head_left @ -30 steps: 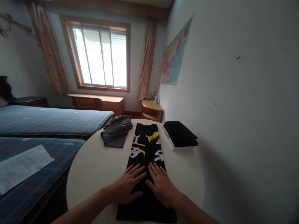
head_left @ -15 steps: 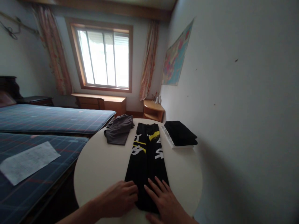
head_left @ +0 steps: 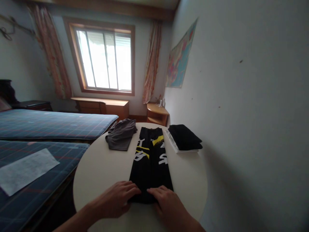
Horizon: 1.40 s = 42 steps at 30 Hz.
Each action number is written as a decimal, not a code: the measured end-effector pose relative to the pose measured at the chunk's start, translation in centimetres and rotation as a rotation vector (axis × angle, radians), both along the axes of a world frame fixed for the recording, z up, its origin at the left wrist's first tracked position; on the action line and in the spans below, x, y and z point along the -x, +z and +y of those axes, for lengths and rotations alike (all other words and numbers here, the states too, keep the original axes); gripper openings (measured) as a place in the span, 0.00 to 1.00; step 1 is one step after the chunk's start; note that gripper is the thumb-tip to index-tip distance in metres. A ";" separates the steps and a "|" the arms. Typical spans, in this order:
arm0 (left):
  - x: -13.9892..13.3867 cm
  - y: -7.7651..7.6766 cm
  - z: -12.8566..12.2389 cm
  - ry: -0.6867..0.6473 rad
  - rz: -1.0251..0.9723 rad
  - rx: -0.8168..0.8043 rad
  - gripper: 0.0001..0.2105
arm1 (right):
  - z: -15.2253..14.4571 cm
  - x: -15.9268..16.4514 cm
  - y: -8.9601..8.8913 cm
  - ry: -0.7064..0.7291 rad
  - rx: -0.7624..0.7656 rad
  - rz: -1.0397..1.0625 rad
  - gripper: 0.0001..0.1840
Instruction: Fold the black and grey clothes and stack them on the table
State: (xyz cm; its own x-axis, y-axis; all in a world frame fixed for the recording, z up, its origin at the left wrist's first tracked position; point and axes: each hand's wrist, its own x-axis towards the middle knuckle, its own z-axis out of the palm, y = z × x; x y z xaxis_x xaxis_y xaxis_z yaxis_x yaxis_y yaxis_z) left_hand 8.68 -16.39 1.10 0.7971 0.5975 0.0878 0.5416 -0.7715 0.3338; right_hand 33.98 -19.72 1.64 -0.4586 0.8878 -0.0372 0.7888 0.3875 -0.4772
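A black T-shirt (head_left: 151,167) with white and yellow print lies folded into a long strip on the round table, its collar end pointing away from me. At its near end, my left hand (head_left: 118,198) is closed on the left corner, with the fingers over the cloth. My right hand (head_left: 166,203) grips the right corner in the same way, thumb side tucked under the near edge. Both thumbs are mostly hidden.
The round cream table (head_left: 101,174) also bears a crumpled grey garment (head_left: 122,133) at the back left and a folded black garment (head_left: 184,137) over something white at the right, near the wall. Plaid mattresses (head_left: 60,124) stand to the left, one holding a paper sheet (head_left: 29,170).
The right hand has gone from lying spread on the cloth to gripping its near corner. The shirt's near edge sits farther from me, and the strip looks shorter.
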 end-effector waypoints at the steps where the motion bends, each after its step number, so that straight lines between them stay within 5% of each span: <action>1: 0.4 0.0 0.1 0.004 -0.002 0.011 0.28 | 0.0 -0.2 0.1 -0.002 0.014 0.012 0.32; 9: 1.1 -0.4 0.4 -0.003 -0.060 0.059 0.39 | -0.3 -0.2 0.9 -0.101 0.037 0.152 0.22; 14: 0.4 -1.4 0.9 0.024 -0.131 0.010 0.35 | 0.1 -0.1 0.7 -0.132 0.035 0.195 0.17; 22: 0.2 -3.3 2.3 0.101 -0.184 -0.051 0.30 | 2.5 -0.8 -0.2 -0.226 0.157 0.363 0.24; 28: -1.1 -3.3 3.5 0.192 -0.281 -0.014 0.31 | 5.9 -1.5 -1.3 -0.249 0.314 0.466 0.28; 34: -1.9 -3.2 3.8 0.337 -0.317 0.116 0.11 | 4.2 -2.3 0.8 -0.134 0.296 0.377 0.26; 39: -1.8 -3.8 3.5 0.421 -0.296 0.129 0.12 | 0.5 -3.4 -0.3 -0.211 0.042 0.055 0.41; 42: -1.5 -3.6 3.3 0.443 -0.315 0.154 0.14 | -0.5 -3.6 -1.0 -0.226 -0.019 -0.057 0.32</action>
